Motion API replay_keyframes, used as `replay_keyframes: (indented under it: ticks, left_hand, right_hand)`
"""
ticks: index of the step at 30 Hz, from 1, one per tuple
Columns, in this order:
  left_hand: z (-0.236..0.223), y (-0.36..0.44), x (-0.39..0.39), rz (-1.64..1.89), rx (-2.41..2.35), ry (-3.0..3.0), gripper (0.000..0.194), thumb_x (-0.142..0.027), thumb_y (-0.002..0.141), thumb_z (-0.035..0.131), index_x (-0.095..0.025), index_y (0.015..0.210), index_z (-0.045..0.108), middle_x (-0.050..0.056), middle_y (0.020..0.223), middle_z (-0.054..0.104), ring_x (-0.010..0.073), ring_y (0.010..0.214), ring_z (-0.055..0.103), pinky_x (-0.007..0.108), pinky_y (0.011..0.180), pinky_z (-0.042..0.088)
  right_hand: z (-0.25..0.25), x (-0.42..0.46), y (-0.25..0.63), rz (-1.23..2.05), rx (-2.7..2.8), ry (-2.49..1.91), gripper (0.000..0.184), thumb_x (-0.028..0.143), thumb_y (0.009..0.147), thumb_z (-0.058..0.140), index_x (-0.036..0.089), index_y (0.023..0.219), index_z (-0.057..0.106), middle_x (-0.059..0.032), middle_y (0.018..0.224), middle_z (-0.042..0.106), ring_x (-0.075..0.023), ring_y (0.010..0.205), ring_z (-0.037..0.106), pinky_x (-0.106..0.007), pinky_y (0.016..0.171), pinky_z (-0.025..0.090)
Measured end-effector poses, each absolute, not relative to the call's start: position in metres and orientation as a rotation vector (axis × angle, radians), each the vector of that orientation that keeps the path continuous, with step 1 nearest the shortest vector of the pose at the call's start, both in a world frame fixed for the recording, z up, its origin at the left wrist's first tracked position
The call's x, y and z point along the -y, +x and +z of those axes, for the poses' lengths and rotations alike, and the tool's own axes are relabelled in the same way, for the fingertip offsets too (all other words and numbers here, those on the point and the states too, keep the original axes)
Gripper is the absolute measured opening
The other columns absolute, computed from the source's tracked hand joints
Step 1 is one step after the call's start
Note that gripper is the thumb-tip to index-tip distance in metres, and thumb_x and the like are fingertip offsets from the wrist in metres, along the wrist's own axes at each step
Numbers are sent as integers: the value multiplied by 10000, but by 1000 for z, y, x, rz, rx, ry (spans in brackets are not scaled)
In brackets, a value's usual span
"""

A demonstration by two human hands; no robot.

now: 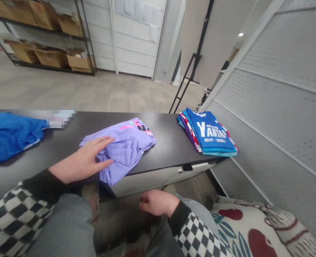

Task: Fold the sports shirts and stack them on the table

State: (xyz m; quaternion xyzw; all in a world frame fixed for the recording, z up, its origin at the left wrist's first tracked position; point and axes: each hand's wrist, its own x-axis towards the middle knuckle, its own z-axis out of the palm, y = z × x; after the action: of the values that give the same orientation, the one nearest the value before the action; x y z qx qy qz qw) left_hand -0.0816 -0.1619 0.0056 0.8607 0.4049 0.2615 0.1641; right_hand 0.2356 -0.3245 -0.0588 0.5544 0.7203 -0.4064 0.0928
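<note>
A lavender garment [123, 146] with a colourful print lies loosely bunched on the dark table [165, 142], part of it hanging over the front edge. My left hand [84, 159] rests at its left side with fingers stretched and apart. Below the table edge, above my lap, my right hand [158, 202] has its fingers loosely curled in, and nothing shows in it. On the right end of the table is a stack of folded shirts [210, 134], topped by a blue one with white "YANTAI" lettering.
A crumpled blue garment [10, 135] lies at the table's left, beside a blurred-out pale item [61, 118]. A grey perforated panel [270, 89] borders the right side. Cardboard boxes [50, 55] sit on a shelf behind. A patterned cloth [254, 228] is at lower right.
</note>
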Motion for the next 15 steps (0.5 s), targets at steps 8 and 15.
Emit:
replay_keyframes:
  ticks: [8,15]
  left_hand:
    - [14,-63,157,352,-1318,2430,412,-525,889,667,-258,1182,780,105,1191,804,340,1121,754,440,1063,567]
    - [28,-94,211,606,-1020,2314,413,-452,1004,652,-231,1335,761,114,1304,781,269,1146,745,388,1056,589]
  right_hand:
    - [-70,315,256,-1121,-2004,1967,317,293,1009,611,206,1157,878,-125,1099,866,-249,966,777,-309,794,485]
    - [-55,319,210,-1375,-2412,1742,294,288,1010,594,201,1124,851,-68,981,846,-215,875,741,-281,773,494]
